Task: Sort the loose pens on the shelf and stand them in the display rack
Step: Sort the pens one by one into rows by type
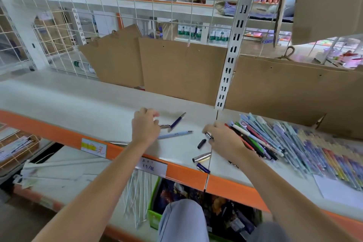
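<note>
Currently left hand (145,126), fingers loosely curled, empty, hovers just left of 2 loose pens: navy pen (176,122), axis diagonal; pale blue pen (174,135), near-horizontal. Right hand (222,137) pinches a small dark pen part; rack unseen

We see a white shelf (82,100) with an orange front edge. On it lie a dark blue pen (176,122), a light blue pen (174,135), loose caps (201,157), and at the right a heap of pens (275,139) beside a white sheet (337,190). Brown cardboard (182,70) stands along the back.
</note>
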